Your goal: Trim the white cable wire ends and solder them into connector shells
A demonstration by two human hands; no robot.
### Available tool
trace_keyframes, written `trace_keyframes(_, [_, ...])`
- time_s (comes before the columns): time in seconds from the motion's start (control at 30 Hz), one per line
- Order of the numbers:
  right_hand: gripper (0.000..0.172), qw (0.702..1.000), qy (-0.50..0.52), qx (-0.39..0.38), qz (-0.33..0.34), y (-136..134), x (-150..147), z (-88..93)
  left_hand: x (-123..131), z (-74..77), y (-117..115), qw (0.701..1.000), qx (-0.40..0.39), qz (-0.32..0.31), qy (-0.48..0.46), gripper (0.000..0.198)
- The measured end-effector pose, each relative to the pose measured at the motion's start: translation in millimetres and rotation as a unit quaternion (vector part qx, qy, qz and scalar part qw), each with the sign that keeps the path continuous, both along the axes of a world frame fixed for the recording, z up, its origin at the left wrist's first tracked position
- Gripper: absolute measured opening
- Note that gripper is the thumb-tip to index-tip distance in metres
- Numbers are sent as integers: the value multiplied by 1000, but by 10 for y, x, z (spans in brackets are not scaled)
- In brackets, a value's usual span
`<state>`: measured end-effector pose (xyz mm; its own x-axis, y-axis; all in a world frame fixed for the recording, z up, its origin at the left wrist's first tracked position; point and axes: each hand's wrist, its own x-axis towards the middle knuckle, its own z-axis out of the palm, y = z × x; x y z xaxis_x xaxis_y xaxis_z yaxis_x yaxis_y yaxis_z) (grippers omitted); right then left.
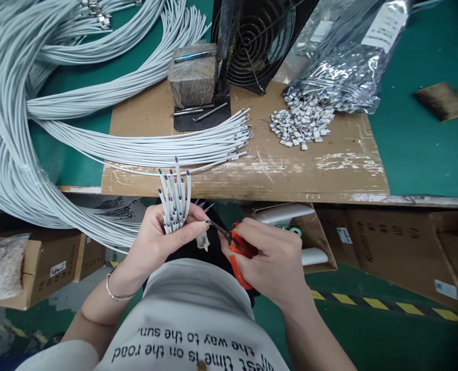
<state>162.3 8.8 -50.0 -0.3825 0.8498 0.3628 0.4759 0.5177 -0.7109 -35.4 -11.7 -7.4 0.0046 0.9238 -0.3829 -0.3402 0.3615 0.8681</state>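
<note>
Gripping orange scissors [241, 246], a worker's right hand [273, 255] curls tight near the table [418, 154]; just left, the left hand [157, 238] clasps several white cables [177, 201].

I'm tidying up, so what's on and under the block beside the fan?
One metal rod lies on top of the block. At the block's foot, a black plate shows, bearing more metal rods. What sits directly beneath is covered.

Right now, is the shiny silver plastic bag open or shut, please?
Open: small white connectors spill from one end of the silver bag.
</note>
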Motion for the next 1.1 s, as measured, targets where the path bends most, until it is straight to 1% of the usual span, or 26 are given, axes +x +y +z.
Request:
trace_keyframes(0.17, [39, 1000, -11, 4, 0, -3, 17, -5, 4, 11, 8, 1000, -5, 3, 6, 7])
trace_keyframes(0.33, [41, 999, -32, 36, -9, 18, 31, 12, 17, 16, 11, 1000, -10, 4, 18, 7])
trace_keyframes(0.5, [43, 995, -38, 85, -31, 16, -21, 30, 13, 18, 3, 1000, -14, 15, 23, 8])
trace_keyframes(0.63, [42, 994, -19, 83, -66, -32, -102, -33, 14, -7, -8, 1000, -7, 12, 26, 12])
trace_keyframes(0.8, [39, 995, 33, 34, -89, -125, -195, -138, 34, -44, -10, 998, -9, 5, 65, 22])
trace_keyframes(0.97, [40, 989, 102, -54, -91, -177, -280, -160, 62, -21, -6, 995, 3, 19, 94, 17])
trace_keyframes(1.03, [43, 973, 164, -109, -122, -129, -232, -164, 55, -10, -24, 995, 11, 18, 94, 14])
trace_keyframes(1.07, [46, 959, 199, -135, -151, -89, -181, -169, 46, -9, -39, 995, 9, 17, 94, 12])
trace_keyframes(1.1, [49, 938, 243, -157, -193, -43, -115, -177, 33, -13, -56, 995, 3, 15, 95, 12])
